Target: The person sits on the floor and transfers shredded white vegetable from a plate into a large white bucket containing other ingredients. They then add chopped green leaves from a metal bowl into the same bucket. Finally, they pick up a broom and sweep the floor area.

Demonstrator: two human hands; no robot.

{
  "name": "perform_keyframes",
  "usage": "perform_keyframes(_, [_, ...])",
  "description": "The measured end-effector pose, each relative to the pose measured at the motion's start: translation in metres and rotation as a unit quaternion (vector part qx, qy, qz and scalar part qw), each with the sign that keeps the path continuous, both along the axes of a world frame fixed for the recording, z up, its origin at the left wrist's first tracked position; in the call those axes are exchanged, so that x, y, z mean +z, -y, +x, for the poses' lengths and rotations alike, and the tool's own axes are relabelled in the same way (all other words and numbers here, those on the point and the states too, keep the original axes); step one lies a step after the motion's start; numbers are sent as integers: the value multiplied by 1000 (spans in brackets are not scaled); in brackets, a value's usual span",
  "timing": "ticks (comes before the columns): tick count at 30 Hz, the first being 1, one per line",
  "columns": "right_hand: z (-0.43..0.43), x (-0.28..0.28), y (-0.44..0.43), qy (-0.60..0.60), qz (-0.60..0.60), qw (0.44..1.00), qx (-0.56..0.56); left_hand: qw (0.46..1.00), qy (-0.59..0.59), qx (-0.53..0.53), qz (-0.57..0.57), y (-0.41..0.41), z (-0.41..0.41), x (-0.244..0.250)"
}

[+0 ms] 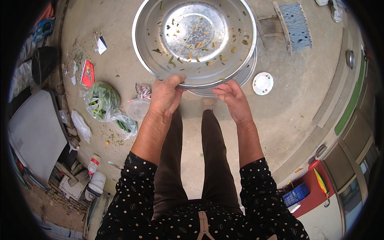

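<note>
A large stainless steel basin [192,67] is tilted in front of me, its inside facing my view, with small green and orange vegetable scraps stuck over it. My left hand [168,93] grips the near rim, thumb on the inside. At the same rim, further right, my right hand [232,97] has its fingertips against the underside, with the fingers partly curled; the basin hides part of the contact. Beneath and behind the basin shows the edge of another round metal vessel [251,70]. A white plate with red and green spots [263,83] lies on the ground to the right.
Plastic bags of green vegetables [102,101] [124,124] and a translucent round lid [138,109] lie at the left. A low stool with a woven blue seat [295,27] is at the upper right. A step [327,99] runs along the right side.
</note>
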State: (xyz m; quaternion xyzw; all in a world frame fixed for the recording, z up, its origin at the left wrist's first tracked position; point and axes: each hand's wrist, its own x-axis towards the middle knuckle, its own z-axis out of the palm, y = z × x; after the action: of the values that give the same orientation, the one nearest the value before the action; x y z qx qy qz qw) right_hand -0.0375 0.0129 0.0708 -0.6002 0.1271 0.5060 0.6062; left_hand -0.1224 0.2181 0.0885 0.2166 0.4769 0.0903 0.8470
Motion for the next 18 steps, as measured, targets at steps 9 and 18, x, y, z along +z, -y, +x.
perform_keyframes(9, [-25,-1,43,-21,-144,987,-73,999,9,38,9,-16,-46,-26])
perform_keyframes(18, [-78,-7,138,-82,-302,945,-98,975,-130,182,4,-40,-138,-18])
